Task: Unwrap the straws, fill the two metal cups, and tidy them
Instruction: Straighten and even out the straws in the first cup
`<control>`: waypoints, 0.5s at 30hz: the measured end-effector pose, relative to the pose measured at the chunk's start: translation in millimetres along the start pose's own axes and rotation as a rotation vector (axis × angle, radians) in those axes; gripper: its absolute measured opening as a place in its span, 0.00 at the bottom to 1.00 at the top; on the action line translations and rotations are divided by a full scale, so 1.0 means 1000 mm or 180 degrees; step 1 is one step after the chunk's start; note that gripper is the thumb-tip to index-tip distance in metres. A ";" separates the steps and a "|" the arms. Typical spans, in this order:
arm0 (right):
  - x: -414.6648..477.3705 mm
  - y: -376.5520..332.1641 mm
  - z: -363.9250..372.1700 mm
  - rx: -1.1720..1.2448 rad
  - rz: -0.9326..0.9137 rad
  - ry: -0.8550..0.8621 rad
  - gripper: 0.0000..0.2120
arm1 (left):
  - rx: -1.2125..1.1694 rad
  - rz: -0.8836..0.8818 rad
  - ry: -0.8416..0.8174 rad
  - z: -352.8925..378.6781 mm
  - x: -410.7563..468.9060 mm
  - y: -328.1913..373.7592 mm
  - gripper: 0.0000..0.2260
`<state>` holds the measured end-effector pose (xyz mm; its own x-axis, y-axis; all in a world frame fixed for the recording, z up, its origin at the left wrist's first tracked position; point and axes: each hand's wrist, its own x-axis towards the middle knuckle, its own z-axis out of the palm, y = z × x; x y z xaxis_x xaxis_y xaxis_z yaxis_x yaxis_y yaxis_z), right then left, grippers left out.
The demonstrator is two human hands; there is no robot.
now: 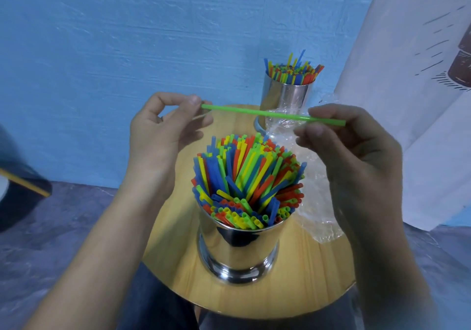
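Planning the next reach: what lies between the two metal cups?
Head view: clear wrapping on the table, with the green straw held above it.

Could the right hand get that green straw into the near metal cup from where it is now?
Probably yes. The right hand pinches the green straw just above the near metal cup, with nothing between them. The cup is already crammed with straws, so squeezing it in may be the only snag.

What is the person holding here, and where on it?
A single green straw, held level above the near metal cup: left hand pinches its left end, right hand grips near its right end.
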<state>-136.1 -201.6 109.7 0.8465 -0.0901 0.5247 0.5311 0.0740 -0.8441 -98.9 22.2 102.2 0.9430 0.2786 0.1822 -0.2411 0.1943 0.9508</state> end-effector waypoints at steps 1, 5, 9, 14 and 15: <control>0.001 0.000 -0.001 0.0165 0.0030 0.0093 0.07 | 0.0240 -0.0033 -0.0102 -0.002 0.000 -0.001 0.08; 0.006 -0.003 -0.006 0.0499 0.0009 0.0558 0.05 | 0.1085 -0.0045 -0.0976 -0.018 -0.005 0.002 0.19; 0.009 -0.007 -0.011 0.0410 -0.0036 0.0677 0.09 | 0.1723 -0.0499 -0.1810 -0.020 -0.015 0.006 0.22; 0.003 0.000 -0.004 -0.0668 -0.0166 -0.0197 0.08 | 0.1396 -0.0579 -0.1524 -0.009 -0.018 0.005 0.07; 0.002 0.002 -0.003 -0.0886 -0.0141 -0.0408 0.07 | 0.1338 -0.0590 -0.1483 -0.008 -0.017 0.004 0.07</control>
<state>-133.7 -204.2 108.3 0.8299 0.0401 0.5564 0.5520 -0.2037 -0.8086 -117.3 25.8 100.8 0.9838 -0.1793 0.0055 -0.0438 -0.2108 0.9766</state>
